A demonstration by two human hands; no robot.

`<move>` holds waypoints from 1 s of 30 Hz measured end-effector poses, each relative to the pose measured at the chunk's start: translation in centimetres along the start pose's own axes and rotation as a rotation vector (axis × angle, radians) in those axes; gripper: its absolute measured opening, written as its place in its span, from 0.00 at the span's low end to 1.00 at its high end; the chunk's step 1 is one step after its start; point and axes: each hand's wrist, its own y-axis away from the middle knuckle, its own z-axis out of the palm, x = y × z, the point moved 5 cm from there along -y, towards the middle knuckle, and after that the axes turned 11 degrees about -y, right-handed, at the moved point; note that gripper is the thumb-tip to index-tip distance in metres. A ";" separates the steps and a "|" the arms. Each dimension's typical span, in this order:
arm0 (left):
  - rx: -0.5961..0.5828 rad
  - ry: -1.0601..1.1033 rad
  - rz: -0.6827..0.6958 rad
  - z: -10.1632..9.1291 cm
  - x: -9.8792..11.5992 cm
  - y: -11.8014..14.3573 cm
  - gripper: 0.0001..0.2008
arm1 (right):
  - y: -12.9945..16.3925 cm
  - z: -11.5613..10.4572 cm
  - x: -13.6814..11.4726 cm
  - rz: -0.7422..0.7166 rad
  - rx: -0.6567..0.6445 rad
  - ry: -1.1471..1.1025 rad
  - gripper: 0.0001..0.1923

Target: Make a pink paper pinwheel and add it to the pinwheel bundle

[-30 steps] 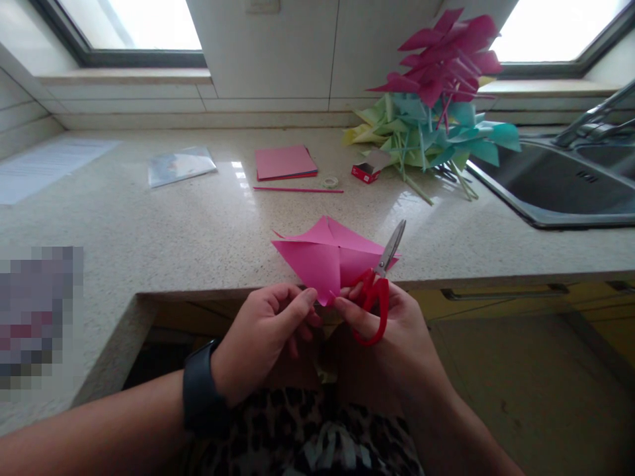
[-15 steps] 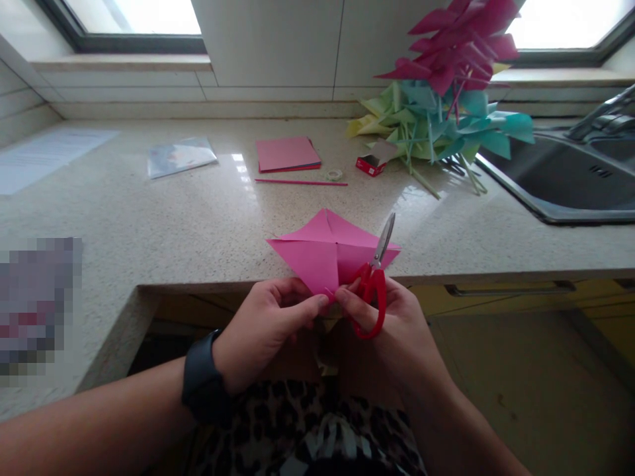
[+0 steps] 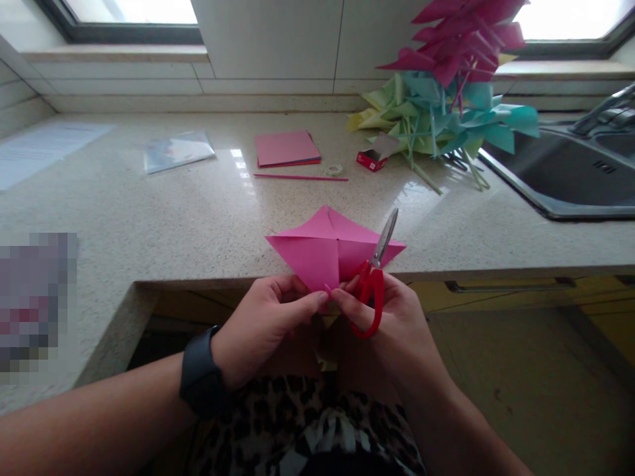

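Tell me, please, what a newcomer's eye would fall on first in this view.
Most likely the tall heap of paper pinwheels, bright pink above teal and pale green, on the counter at the back right beside the sink. Next would come the pink paper at the counter's front edge, its near corner between the left hand and right hand, with red-handled scissors in the right.

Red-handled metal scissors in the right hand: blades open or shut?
Shut, or nearly so: the blades of the red-handled metal scissors lie together above the right hand, no clear gap showing.
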 end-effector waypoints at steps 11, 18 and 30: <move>-0.033 -0.013 -0.038 0.1 -0.1 0.1 0.08 | 0.0 0.2 -0.1 0.010 0.004 -0.003 0.14; -0.009 -0.038 -0.051 0.2 0.1 0.1 0.09 | 0.0 0.2 -0.1 0.020 -0.001 -0.008 0.14; -0.011 -0.085 -0.072 -0.1 0.0 0.1 0.09 | -0.1 -0.1 -0.4 0.006 -0.002 0.041 0.14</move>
